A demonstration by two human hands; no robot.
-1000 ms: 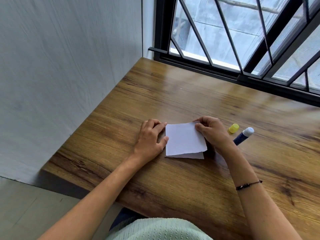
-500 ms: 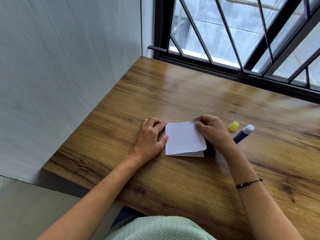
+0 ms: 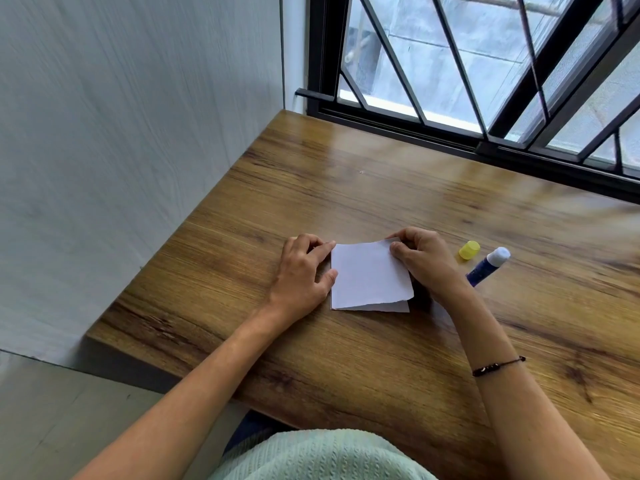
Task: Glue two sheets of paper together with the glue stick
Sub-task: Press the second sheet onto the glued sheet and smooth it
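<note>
Two white paper sheets lie stacked on the wooden table (image 3: 381, 358). The upper sheet (image 3: 369, 277) sits slightly askew, and a strip of the lower sheet (image 3: 393, 307) shows along the near edge. My left hand (image 3: 301, 271) rests at the stack's left edge, index finger and thumb touching it. My right hand (image 3: 424, 261) pinches the upper sheet's far right corner between thumb and fingers. An uncapped glue stick (image 3: 486, 266), blue with a white tip, lies just right of my right hand. Its yellow cap (image 3: 469, 250) stands beside the tip.
A grey wall runs along the table's left side. A black-framed window with metal bars borders the far edge. The table's near-left corner drops off to the floor. A dark bracelet (image 3: 498, 366) circles my right wrist.
My right hand's fingers have shifted at the upper sheet's far right corner, which now curls up slightly. My left hand has stayed at the left edge.
</note>
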